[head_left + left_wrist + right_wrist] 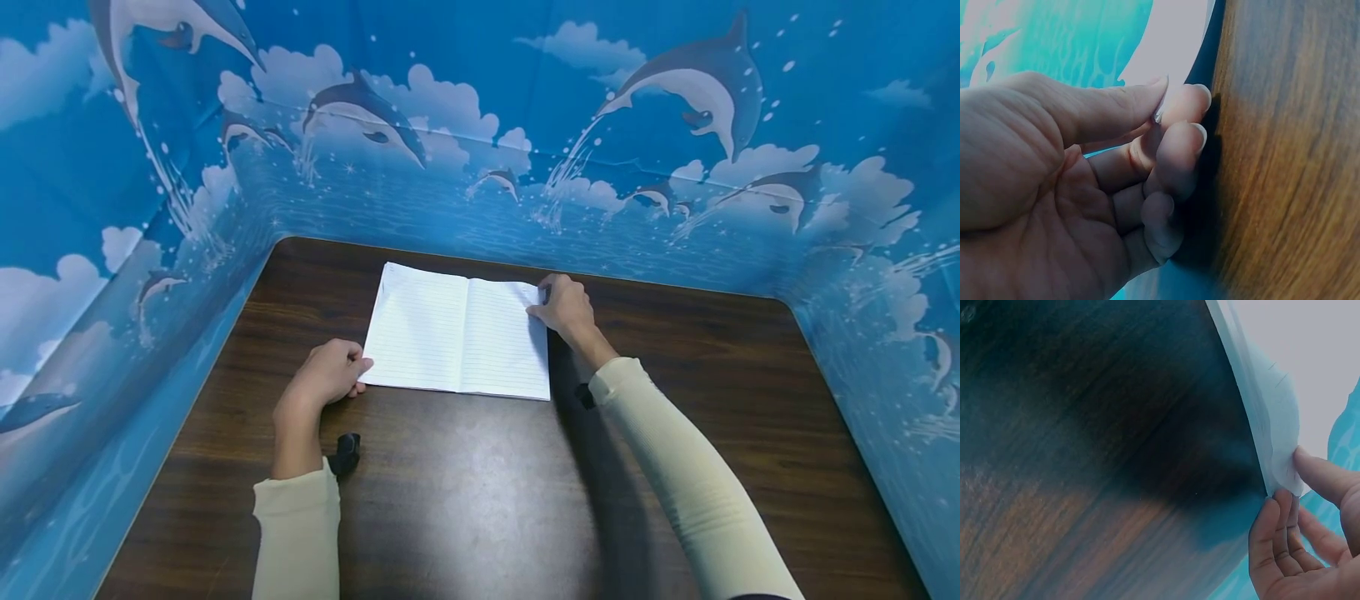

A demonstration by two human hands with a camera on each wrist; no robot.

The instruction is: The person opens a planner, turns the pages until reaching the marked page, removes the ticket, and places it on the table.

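In the head view, an open notebook (420, 333) with lined pages is seen lying at the far part of the counter (465, 492), its centre crease running from far to near. Its near left corner is held by the left hand (327, 371), so the notebook is placed to the right of that hand and farther off. Its far right corner is held by the right hand (566, 307), with most of the pages left lying to the left of that hand and nearer. In the left wrist view, the paper corner is pinched between the thumb and the curled fingers, just above the wood. In the right wrist view, the page edges are gripped with the thumb on top and the fingers beneath, and some leaves are bowed up from those below. From this bend, the notebook can be judged light and soft, with leaves that may be creased or torn if pulled hard; the smooth paper may be slid easily over the counter. It is best taken by the outer corners or side edges, with the whole stack and cover caught together, so that single leaves are not dragged loose.
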